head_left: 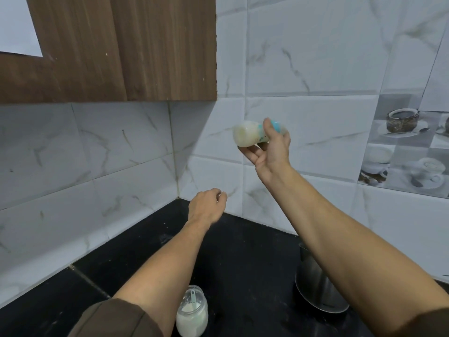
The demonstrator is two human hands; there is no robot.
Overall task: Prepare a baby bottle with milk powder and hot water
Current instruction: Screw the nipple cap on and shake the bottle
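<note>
Right hand [269,152] grips baby bottle [245,137] sideways near cap; filled, probably slick: wrap mid-body; left hand [206,205] loosely curled, empty

Light is being reflected by the glossy wall tiles [315,57], polished black countertop [243,259] and brushed metal pot [311,284]; matt wood grain is being shown by the cabinet [121,45], translucent plastic by the bottle [249,137].

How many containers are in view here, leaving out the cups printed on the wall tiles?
3: the baby bottle held up in the right hand; the powder jar on the counter at bottom centre; the steel vessel on it further right, partly hidden.
</note>
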